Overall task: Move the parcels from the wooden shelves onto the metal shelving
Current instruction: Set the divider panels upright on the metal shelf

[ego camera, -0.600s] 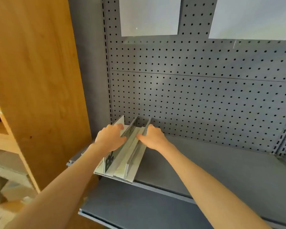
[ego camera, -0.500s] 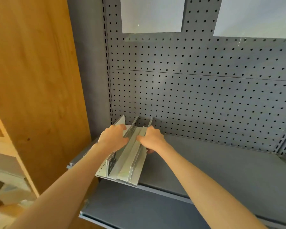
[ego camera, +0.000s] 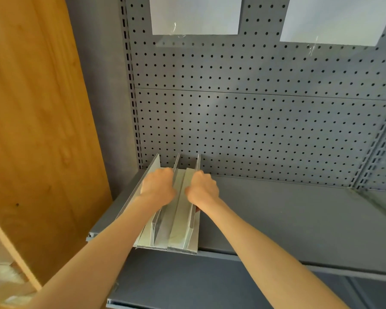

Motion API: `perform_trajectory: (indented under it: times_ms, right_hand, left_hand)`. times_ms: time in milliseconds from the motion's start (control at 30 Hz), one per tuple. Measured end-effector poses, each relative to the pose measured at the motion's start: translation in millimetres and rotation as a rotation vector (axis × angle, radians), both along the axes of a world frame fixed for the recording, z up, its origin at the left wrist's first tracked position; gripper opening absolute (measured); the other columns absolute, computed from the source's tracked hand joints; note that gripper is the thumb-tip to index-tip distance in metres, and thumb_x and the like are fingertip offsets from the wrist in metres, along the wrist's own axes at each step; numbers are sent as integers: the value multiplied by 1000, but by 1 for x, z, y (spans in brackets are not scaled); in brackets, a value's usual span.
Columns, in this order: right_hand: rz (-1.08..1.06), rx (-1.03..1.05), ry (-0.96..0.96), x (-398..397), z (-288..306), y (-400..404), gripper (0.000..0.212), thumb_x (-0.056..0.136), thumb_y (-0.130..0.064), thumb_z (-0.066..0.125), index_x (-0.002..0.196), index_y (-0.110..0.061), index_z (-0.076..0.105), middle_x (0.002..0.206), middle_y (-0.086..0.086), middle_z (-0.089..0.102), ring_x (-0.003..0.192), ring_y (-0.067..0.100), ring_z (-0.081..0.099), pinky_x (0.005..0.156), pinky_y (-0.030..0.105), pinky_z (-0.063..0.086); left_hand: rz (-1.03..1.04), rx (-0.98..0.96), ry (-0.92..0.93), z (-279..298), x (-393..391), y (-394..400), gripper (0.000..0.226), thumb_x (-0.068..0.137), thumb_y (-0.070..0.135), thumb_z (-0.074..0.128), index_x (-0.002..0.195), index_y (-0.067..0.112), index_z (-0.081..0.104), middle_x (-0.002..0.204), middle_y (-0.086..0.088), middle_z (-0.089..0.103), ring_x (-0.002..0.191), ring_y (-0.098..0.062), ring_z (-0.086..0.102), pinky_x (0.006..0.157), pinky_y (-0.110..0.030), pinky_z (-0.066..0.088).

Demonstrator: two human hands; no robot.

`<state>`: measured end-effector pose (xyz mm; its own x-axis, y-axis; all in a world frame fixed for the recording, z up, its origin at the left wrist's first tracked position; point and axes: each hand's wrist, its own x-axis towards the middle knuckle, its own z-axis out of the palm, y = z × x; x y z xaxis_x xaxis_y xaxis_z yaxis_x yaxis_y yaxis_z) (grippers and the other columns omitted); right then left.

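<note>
A stack of flat grey-white parcels (ego camera: 178, 233) stands on edge at the left end of the grey metal shelf (ego camera: 288, 217), its far ends touching the pegboard. The near ends overhang the shelf's front lip slightly. My left hand (ego camera: 157, 186) grips the upper edges of the left parcels with curled fingers. My right hand (ego camera: 202, 189) is closed on the top edge of the rightmost parcel. Both hands sit side by side about halfway along the stack.
A tall wooden side panel (ego camera: 40, 130) rises to the left, with wooden shelves (ego camera: 0, 253) low at the left edge. A perforated grey back panel (ego camera: 254, 121) carries two white sheets (ego camera: 195, 14). A lower metal shelf (ego camera: 187, 284) lies beneath.
Both hands have slid the parcels further back along the metal shelf toward the pegboard and straightened them; the stack overhangs the front lip less than before.
</note>
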<state>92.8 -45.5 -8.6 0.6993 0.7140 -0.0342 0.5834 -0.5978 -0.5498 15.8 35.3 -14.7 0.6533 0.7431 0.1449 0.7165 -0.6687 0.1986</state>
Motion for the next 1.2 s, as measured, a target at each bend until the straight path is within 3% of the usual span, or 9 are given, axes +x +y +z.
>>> perform_trajectory:
  times_ms: [267, 433, 500, 600, 700, 833, 900, 1067, 1200]
  right_hand:
    - [-10, 60, -57, 7, 16, -24, 23, 91, -2, 52, 114, -1, 53, 116, 16, 59, 106, 32, 59, 73, 31, 46]
    - [-31, 91, -24, 32, 30, -56, 19, 92, -2, 49, 110, -2, 55, 117, 16, 58, 104, 32, 59, 70, 32, 44]
    - [-33, 92, -38, 48, 36, -73, 8, 91, 0, 48, 86, -5, 50, 102, 14, 57, 90, 29, 54, 65, 31, 40]
    - [-33, 95, -46, 74, 43, -106, 34, 89, 4, 44, 64, -13, 29, 72, 5, 39, 74, 25, 48, 49, 27, 34]
    - [-26, 111, -70, 102, 48, -143, 31, 87, 7, 42, 64, -13, 32, 68, 4, 40, 72, 28, 52, 47, 27, 39]
    - [-4, 107, -84, 142, 49, -198, 30, 86, 8, 42, 65, -12, 35, 68, 6, 42, 72, 30, 54, 51, 30, 44]
    - [9, 98, -94, 162, 48, -225, 31, 85, 7, 43, 65, -14, 33, 67, 5, 41, 72, 30, 53, 52, 31, 45]
    - [14, 48, -115, 202, 49, -282, 32, 87, 4, 44, 66, -15, 29, 66, 3, 34, 51, 17, 35, 41, 25, 26]
    - [-15, 42, -122, 222, 51, -314, 32, 87, 3, 45, 66, -15, 30, 65, 3, 35, 49, 16, 35, 39, 24, 25]
  left_hand:
    - [8, 56, -67, 13, 3, -16, 31, 83, 2, 56, 114, 7, 58, 92, -8, 59, 77, -25, 53, 64, -29, 44]
    - [-19, 70, -125, 32, 16, -37, 32, 82, 8, 61, 114, 7, 60, 96, -9, 63, 78, -26, 57, 62, -30, 44]
    - [-20, 74, -140, 39, 25, -51, 32, 81, 9, 62, 113, 6, 60, 91, -9, 61, 79, -28, 58, 62, -31, 43]
    - [-12, 95, -142, 44, 44, -81, 29, 78, 3, 59, 107, 4, 62, 83, -10, 58, 70, -28, 53, 58, -32, 42]
    - [5, 94, -149, 46, 67, -116, 27, 77, 0, 58, 103, 7, 60, 77, -7, 55, 66, -27, 51, 55, -31, 43]
    - [29, 54, -196, 48, 99, -164, 35, 76, 1, 59, 110, 3, 61, 86, -12, 63, 69, -29, 58, 56, -30, 46]
    - [35, 39, -219, 48, 114, -190, 29, 76, 0, 59, 104, 8, 59, 85, -10, 60, 69, -28, 57, 57, -30, 46]
    - [19, 30, -228, 52, 149, -247, 27, 76, -1, 58, 95, 15, 49, 85, -8, 55, 67, -27, 54, 56, -31, 48]
    - [-14, 35, -237, 58, 170, -277, 40, 76, -1, 56, 116, 3, 58, 89, -7, 56, 70, -27, 57, 58, -31, 48]
